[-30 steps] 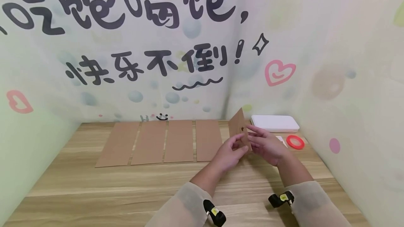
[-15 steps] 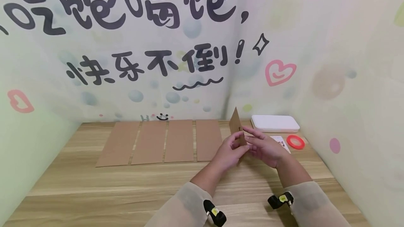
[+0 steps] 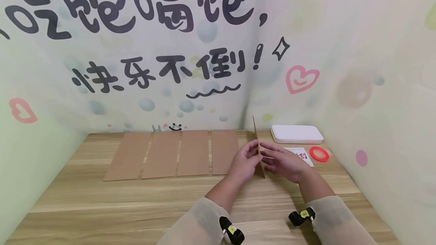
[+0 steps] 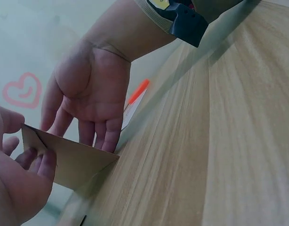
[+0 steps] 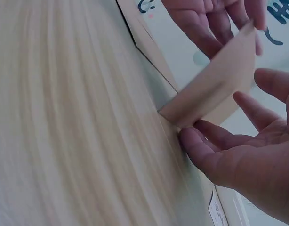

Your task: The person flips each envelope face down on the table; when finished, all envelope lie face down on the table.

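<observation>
Both hands hold a brown card (image 3: pixel 261 170) upright on its edge, so the head view sees it nearly edge-on. My left hand (image 3: pixel 242 163) has its thumb and fingers against the left face. From the other side, my right hand (image 3: pixel 284 163) sets its fingers on the right face. In the left wrist view, the card (image 4: pixel 76 162) stands between the two hands, with the right hand (image 4: pixel 95 94) behind it. The right wrist view shows the card (image 5: pixel 212 92) slightly blurred, with the right hand's fingers at its lower part.
Several plain brown cards (image 3: pixel 194 152) lie flat in a row to the left. At the back right rest a white case (image 3: pixel 297 134), a white printed card (image 3: pixel 301 154) and a red-orange ring (image 3: pixel 319 154). A wall hanging (image 3: pixel 218 105) rises behind the wooden table (image 3: pixel 119 211).
The brown card has turned from showing its left face with a small dark print to nearly edge-on. More of the white printed card shows. The hands have shifted slightly left.
</observation>
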`<state>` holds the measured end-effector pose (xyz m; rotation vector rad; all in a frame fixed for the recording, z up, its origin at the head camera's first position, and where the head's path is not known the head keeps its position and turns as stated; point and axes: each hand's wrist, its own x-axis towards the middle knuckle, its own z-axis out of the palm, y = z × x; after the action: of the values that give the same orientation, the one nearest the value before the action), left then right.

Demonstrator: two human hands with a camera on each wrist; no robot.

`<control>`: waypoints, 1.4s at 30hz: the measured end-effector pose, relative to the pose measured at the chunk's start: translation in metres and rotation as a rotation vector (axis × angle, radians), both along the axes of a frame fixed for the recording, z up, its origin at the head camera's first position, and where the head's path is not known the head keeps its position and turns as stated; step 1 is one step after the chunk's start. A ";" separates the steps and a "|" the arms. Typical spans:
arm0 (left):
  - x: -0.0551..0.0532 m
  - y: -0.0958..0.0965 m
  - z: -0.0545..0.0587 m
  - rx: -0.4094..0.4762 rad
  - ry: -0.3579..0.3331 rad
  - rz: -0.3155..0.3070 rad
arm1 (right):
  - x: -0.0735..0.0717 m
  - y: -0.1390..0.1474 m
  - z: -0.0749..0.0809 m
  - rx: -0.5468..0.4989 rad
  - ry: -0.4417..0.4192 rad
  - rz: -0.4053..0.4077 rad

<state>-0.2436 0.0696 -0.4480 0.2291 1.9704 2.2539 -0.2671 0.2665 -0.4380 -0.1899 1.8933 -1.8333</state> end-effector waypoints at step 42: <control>0.004 -0.006 -0.008 -0.292 -0.108 0.064 | -0.022 0.027 -0.014 -0.093 -0.055 -0.162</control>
<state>-0.2398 0.0633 -0.4561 0.0120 2.2413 1.9328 -0.2888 0.2938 -0.4516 -0.0172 1.8347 -2.0140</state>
